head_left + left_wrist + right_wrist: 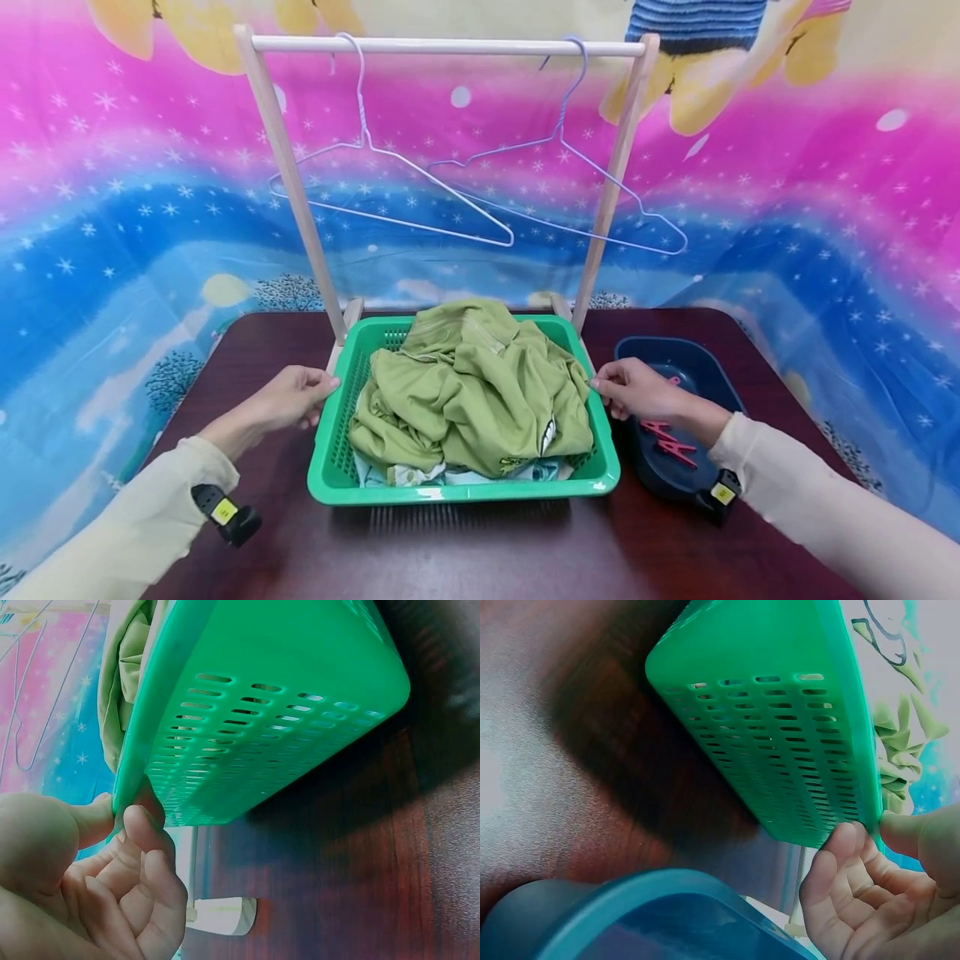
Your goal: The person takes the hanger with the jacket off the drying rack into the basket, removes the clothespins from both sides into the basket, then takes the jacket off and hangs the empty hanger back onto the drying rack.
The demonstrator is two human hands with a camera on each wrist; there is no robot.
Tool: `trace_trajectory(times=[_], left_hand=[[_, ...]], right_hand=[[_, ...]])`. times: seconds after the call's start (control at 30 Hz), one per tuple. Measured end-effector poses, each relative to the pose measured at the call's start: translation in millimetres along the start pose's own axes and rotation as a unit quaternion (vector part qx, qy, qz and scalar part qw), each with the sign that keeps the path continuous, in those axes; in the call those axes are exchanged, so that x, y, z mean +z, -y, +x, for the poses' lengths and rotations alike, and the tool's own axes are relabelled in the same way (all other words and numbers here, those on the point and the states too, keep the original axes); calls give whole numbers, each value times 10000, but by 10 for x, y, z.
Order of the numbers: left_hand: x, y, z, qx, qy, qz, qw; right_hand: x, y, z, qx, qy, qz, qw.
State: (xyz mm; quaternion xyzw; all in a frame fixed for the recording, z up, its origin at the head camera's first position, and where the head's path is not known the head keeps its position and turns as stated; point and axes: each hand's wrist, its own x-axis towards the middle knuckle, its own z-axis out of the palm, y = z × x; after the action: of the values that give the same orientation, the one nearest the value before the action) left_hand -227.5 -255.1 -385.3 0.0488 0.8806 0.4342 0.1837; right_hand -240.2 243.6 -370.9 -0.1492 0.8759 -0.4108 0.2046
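A green plastic basket (pixel 465 493) with slotted walls sits between my two hands, a dark shadow under its front edge. Heaped inside is an olive-green garment (pixel 465 383) with a small printed figure, and pale patterned cloth (pixel 420 476) peeks out below it. My left hand (pixel 288 398) pinches the left rim between thumb and fingers. On the opposite side, the right hand (pixel 641 387) pinches the right rim the same way. The left wrist view has the slotted wall (pixel 300 652) close up, fingers (pixel 154 832) curled beneath the lip; the right wrist view mirrors it.
Behind the basket rises a wooden rack (pixel 450 47), holding a white wire hanger (pixel 365 137) and a lilac one (pixel 561 133). A dark blue tub (pixel 675 346) with red clothespins (pixel 677 451) stands under my right forearm. All stand on a dark wood table (pixel 480 554).
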Motion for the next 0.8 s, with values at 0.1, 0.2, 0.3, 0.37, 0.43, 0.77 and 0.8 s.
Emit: trace_trajectory(times=[0.1,0.2,0.3,0.37,0.43,0.77,0.8], left_hand=[[-9,-7,31,-28,-17,46,10000],[-20,-17,59,-40,-26,81,10000],[-24,-33,81,-79,-31,44,10000],[-24,-44,93,-107,-57,22,9999],[-25,-52,106,-169,-72,-5,9998],[-61,-44,195,-152,-132,-106,9997],[-63,-42,206,-155,-141,-114,9997]], right_hand=[[-9,11,27,73,-35,7,10000],[-16,15,61,130,-97,-45,9999],[-24,11,94,154,-174,-114,9997],[-27,11,112,177,-210,-110,9996],[-31,11,130,231,-248,-76,9994],[-64,41,243,230,-358,-262,9988],[-65,48,251,235,-371,-281,9986]])
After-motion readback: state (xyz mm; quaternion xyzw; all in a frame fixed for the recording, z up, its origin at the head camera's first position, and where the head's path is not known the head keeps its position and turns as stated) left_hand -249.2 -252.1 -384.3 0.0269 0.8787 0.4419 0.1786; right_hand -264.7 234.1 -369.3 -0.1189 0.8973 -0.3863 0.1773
